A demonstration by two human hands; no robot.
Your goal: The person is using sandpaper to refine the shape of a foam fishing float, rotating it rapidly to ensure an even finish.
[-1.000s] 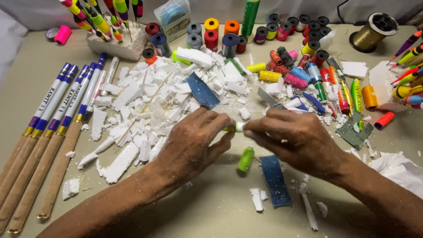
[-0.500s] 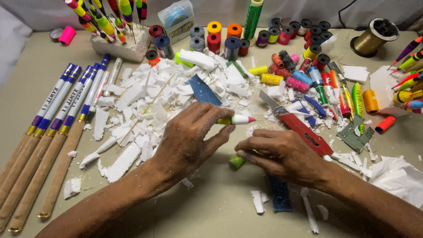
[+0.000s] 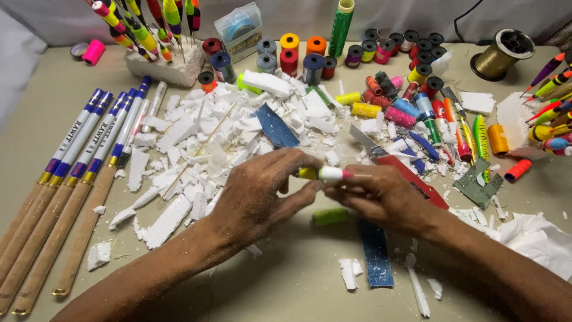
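My left hand (image 3: 262, 194) pinches a small float (image 3: 328, 173) with a yellow, white and pink body, holding it level above the table. My right hand (image 3: 387, 200) comes in from the right; its fingertips close on the float's pink end, and the thin stem lies across its fingers. A lime-green thread spool (image 3: 329, 216) lies on its side on the table just below both hands. A blue sandpaper strip (image 3: 376, 253) lies under my right wrist.
A heap of white foam scraps (image 3: 202, 137) fills the middle left. Several rod blanks (image 3: 71, 179) lie at the far left. Coloured thread spools (image 3: 357, 48) crowd the back. A red utility knife (image 3: 417, 179) sits behind my right hand. Crumpled white paper (image 3: 536, 238) lies at the right.
My right hand dropped from the float to the green spool, then rose again to the float's pink end. The spool now lies uncovered. My left hand kept hold of the float.
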